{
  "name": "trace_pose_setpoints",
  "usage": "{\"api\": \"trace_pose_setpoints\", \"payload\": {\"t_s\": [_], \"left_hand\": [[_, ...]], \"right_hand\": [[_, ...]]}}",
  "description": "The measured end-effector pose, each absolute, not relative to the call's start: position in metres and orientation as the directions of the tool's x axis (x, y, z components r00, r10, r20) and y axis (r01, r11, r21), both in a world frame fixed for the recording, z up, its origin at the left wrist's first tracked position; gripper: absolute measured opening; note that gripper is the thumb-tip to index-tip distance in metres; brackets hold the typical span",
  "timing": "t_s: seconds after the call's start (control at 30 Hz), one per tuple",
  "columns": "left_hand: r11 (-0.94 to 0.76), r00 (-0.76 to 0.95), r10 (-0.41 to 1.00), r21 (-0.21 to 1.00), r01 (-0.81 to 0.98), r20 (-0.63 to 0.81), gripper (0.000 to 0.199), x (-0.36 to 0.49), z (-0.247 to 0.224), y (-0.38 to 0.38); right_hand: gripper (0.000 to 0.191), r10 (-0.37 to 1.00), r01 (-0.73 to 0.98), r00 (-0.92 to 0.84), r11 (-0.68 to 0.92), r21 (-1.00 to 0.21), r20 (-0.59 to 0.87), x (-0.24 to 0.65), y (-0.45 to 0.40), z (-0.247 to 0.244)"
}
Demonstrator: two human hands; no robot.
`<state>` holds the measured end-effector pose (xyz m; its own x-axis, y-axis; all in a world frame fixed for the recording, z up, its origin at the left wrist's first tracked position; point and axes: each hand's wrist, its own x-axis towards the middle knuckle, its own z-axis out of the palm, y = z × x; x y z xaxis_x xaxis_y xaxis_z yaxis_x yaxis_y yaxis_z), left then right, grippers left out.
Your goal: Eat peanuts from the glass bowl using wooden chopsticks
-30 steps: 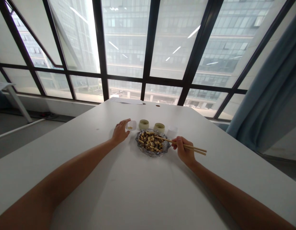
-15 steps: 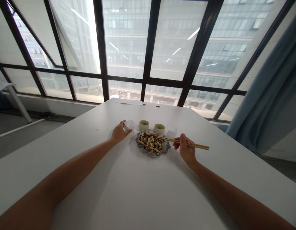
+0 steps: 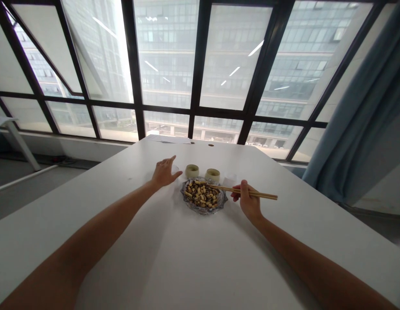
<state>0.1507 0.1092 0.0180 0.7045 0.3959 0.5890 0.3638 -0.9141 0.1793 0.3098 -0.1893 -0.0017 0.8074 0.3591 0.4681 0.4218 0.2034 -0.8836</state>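
Note:
My right hand (image 3: 249,199) is closed around a pair of chopsticks (image 3: 264,196), whose tips reach over the far part of a clear plate (image 3: 204,211) with a scalloped rim. Mixed nuts and seeds (image 3: 201,194) fill the plate. To the left, my left hand (image 3: 165,172) is open, thumb and fingers spread. A small clear plastic cup (image 3: 175,168) stands just behind it, partly hidden. Two pale green round cups (image 3: 192,171) sit beyond the plate. Another clear cup (image 3: 230,178) shows faintly behind the chopsticks, near my right hand.
Everything rests on a long white table (image 3: 187,258). White paper (image 3: 170,139) lies at its far end, near a brown round spot (image 3: 210,145). Large windows rise behind, and a blue curtain (image 3: 348,129) hangs at the right.
My left hand has let go of the small clear cup and spread its fingers. The chopsticks stay over the plate in my right hand. The view has shifted slightly.

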Motion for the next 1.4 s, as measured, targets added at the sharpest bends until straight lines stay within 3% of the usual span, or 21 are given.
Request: {"api": "trace_pose_setpoints", "payload": {"t_s": [0.1, 0.2, 0.43, 0.57, 0.8, 1.03, 1.27, 1.4], "left_hand": [[-0.951, 0.789, 0.273, 0.029, 0.309, 0.550, 0.074, 0.170, 0.032, 0.098], [-0.954, 0.866, 0.255, -0.033, 0.298, 0.429, 0.077, 0.191, 0.044, 0.095], [-0.944, 0.940, 0.322, -0.033, 0.327, 0.115, 0.093, 0.219, 0.055, 0.100], [-0.933, 0.933, 0.359, -0.004, 0.359, 0.023, 0.083, 0.229, 0.051, 0.102], [-0.949, 0.942, 0.314, 0.004, 0.316, 0.118, 0.072, 0.231, 0.052, 0.101], [-0.980, 0.967, 0.117, -0.130, 0.149, 0.226, 0.052, 0.220, 0.048, 0.092], [-0.981, 0.952, 0.135, -0.098, 0.168, 0.273, 0.053, 0.216, 0.046, 0.088], [-0.977, 0.948, 0.156, -0.100, 0.190, 0.277, 0.052, 0.215, 0.044, 0.087]], "right_hand": [[0.062, 0.361, 0.411, 0.813, 0.198, -0.890, 0.456, 0.310, -0.190, -0.003], [0.062, 0.370, 0.402, 0.814, 0.195, -0.894, 0.447, 0.311, -0.191, -0.005], [0.063, 0.353, 0.422, 0.813, 0.193, -0.886, 0.463, 0.307, -0.192, 0.000], [0.066, 0.352, 0.440, 0.809, 0.169, -0.882, 0.471, 0.304, -0.193, 0.003], [0.064, 0.348, 0.480, 0.790, 0.163, -0.862, 0.505, 0.301, -0.194, 0.003], [0.063, 0.339, 0.499, 0.778, 0.179, -0.848, 0.529, 0.301, -0.195, 0.003], [0.058, 0.318, 0.543, 0.746, 0.218, -0.811, 0.585, 0.302, -0.189, 0.015], [0.057, 0.393, 0.624, 0.653, 0.205, -0.754, 0.648, 0.308, -0.165, 0.027]]}}
